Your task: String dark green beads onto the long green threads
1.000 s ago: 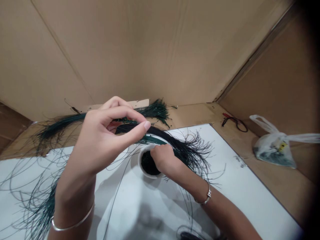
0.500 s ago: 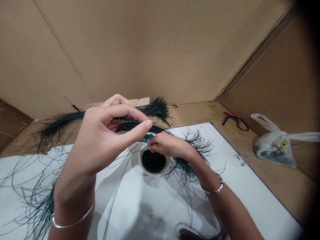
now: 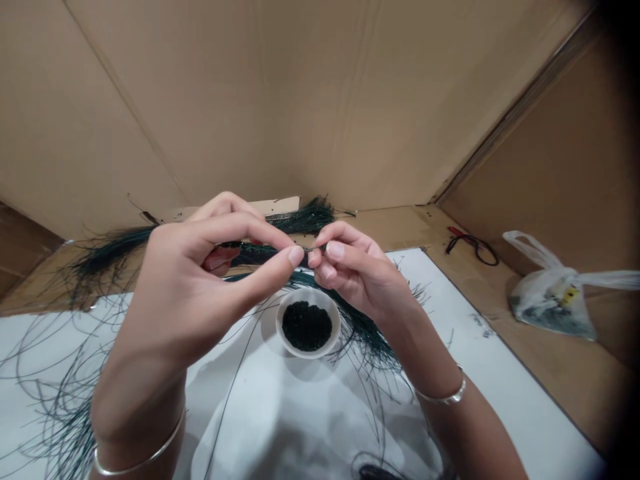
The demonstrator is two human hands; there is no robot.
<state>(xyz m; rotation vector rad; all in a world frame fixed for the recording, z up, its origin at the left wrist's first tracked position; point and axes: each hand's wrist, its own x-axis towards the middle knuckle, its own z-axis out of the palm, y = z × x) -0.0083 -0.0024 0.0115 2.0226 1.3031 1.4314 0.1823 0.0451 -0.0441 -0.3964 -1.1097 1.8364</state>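
Note:
My left hand [image 3: 220,260] pinches thumb and forefinger on what looks like a thin dark strand [image 3: 304,249], its tip poking out to the right. Opposite it, my right hand [image 3: 350,260] is closed in a pinch, its fingertips nearly meeting the left ones. A small dark bead [image 3: 323,248] seems to sit between the right fingers, too small to see well. Below both hands stands a white bowl [image 3: 336,327] with tiny dark green beads [image 3: 306,325]. Behind the hands a bundle of dark green strands [image 3: 367,330] lies across the white board, partly hidden.
Another strand bundle [image 3: 303,217] lies on cardboard along the back wall. Loose strands [image 3: 65,427] spread at the lower left. To the right are a red-and-black cord [image 3: 473,245] and a tied clear plastic bag [image 3: 553,303]. Cardboard walls [image 3: 310,100] enclose the white board [image 3: 480,373].
My right hand has risen out of the bowl and come up to my left fingertips, now pinching something small. My left hand has stayed nearly in place, still pinching.

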